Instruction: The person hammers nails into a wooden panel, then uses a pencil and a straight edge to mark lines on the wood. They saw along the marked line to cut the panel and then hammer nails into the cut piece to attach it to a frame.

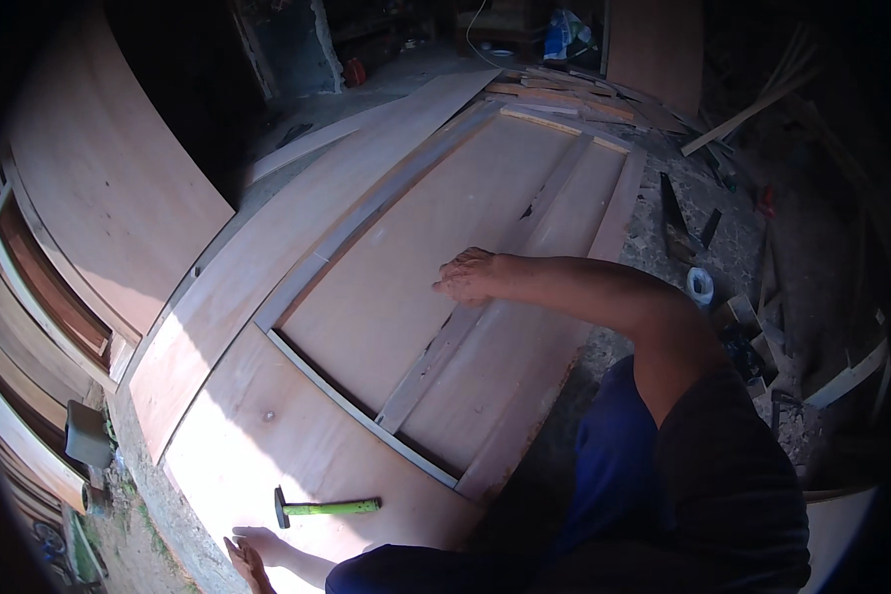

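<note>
A wooden frame point(297, 280) lies on a large panel point(386, 228), with a long inner strip point(421, 381) running along it. My right hand point(467, 276) is over the panel beside this strip, its fingers curled together. Whatever they may pinch is too small to make out. At the lower left edge, my left hand point(250, 556) is partly in sunlight, fingers stretched out and nothing visible in them. Close to it lies a hammer point(332, 507) with a green handle and dark head, on the sunlit near end of the board point(223, 436).
Another long board point(203, 322) lies along the left. Panels point(109, 178) and a frame point(45, 262) lean farther left. Scrap wood point(584, 97) is piled at the far end. On the right floor are a handsaw point(672, 206) and a white roll point(700, 285).
</note>
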Tool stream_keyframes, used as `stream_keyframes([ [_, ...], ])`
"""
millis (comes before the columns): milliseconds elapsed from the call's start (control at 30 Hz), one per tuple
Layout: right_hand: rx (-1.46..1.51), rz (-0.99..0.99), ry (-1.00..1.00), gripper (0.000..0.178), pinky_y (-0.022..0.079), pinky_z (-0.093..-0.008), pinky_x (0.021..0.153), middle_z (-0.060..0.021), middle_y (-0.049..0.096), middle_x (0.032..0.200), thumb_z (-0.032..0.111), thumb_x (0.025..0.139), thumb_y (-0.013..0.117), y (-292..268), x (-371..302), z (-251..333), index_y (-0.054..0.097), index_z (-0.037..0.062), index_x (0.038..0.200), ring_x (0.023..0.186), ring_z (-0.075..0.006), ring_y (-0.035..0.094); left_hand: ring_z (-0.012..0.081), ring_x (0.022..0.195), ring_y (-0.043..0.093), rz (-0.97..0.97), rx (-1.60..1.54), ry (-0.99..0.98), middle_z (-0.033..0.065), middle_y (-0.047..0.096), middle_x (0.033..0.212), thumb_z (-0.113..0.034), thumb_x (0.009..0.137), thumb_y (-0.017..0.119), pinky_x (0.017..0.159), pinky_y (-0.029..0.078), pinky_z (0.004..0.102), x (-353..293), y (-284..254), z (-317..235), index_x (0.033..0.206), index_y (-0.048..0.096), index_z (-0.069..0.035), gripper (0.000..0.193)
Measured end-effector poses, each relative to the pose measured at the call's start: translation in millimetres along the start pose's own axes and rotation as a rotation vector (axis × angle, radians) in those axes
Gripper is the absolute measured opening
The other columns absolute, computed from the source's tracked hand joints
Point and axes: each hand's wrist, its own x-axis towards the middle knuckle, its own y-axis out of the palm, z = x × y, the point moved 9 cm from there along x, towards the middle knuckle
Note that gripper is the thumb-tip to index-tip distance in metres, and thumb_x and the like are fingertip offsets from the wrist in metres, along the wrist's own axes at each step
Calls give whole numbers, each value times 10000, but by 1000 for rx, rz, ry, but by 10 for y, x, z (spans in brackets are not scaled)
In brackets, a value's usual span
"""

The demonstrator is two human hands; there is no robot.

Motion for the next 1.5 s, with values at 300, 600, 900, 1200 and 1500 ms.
stream_keyframes([
  [300,273,-181,590,404,487,-429,999,-133,605,1211,227,965,539,1708,-1214,-2669,578,109,1349,1168,-308,595,404,1373,447,238,351,833,263,456,1479,-206,1012,534,1140,368,461,-1092,1765,-3438,1458,435,12,507],
  [600,322,-610,846,557,439,-432,1011,-124,614,1163,355,950,575,2639,-1466,-3532,486,95,1434,1130,-286,582,458,1438,313,1118,912,859,231,317,1576,-307,910,658,1127,385,511,-2573,3511,-4424,1517,361,-96,708],
  [900,502,-767,730,509,405,-471,1016,-124,599,1207,295,908,634,2622,-1592,-3570,544,64,1353,1104,-308,571,386,1346,488,1307,971,395,254,175,1622,-394,928,635,1062,462,447,-2425,3682,-4231,1550,328,-220,715],
  [1200,543,-600,714,546,325,-538,1093,-144,553,1336,269,896,658,2640,-1398,-3594,539,87,1397,1263,-345,505,355,1525,164,818,879,291,153,136,1663,-408,957,585,1206,225,538,-1867,3624,-4494,1581,245,-159,752],
  [1500,488,-617,639,530,347,-544,1090,-200,530,1348,201,941,596,3121,-1356,-3676,489,68,1443,1265,-405,488,408,1522,122,218,752,135,203,146,1647,-508,966,494,1208,142,574,-1086,3583,-3739,1588,134,-59,847],
])
